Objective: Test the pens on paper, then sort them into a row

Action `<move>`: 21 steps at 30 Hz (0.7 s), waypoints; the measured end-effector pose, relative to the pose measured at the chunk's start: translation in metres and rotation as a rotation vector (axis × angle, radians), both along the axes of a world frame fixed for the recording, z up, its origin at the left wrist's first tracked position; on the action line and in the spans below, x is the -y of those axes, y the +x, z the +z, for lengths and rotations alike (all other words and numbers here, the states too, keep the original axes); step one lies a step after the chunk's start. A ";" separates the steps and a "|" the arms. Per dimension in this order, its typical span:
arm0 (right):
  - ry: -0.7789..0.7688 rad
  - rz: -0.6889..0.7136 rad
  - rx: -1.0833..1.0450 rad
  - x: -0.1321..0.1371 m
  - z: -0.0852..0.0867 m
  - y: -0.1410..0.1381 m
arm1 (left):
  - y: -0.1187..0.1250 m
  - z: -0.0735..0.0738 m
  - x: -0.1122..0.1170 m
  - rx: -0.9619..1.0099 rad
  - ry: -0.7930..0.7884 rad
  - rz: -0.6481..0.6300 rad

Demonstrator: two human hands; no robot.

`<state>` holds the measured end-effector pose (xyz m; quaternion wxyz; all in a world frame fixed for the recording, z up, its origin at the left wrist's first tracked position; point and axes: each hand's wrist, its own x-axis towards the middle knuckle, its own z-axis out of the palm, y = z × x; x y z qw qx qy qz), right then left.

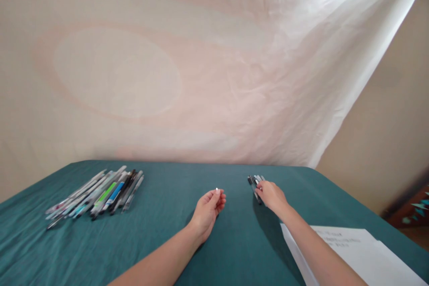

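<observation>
My left hand (209,212) is closed above the middle of the table, thumb pressed to the curled fingers. A tiny white spot shows at the thumb tip; whether it is an object or a shiny nail I cannot tell. Further right, my right hand (272,194) pinches at a small group of pens (254,184) lying side by side, dark and light ones. Its fingertips hide part of them. On the left side of the table lies a larger spread of pens and markers (117,192), mostly grey, white and black, with a green and a blue one among them.
A dark green cloth covers the table (174,183). White paper sheets (362,250) with some blurred writing lie at the front right, under my right forearm. Behind the table hangs a pale curtain (201,76). At the right edge stands a dark patterned object (414,210).
</observation>
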<state>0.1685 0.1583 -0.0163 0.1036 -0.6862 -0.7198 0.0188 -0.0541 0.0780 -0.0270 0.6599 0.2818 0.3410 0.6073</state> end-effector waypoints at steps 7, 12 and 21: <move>0.018 -0.008 0.037 0.003 0.002 -0.006 | 0.000 0.001 0.000 -0.020 -0.009 -0.004; 0.041 -0.001 0.045 0.007 0.001 -0.009 | 0.000 0.001 0.000 -0.025 -0.010 -0.012; 0.151 0.072 -0.106 0.012 0.004 -0.013 | 0.001 0.001 0.001 -0.089 0.013 -0.026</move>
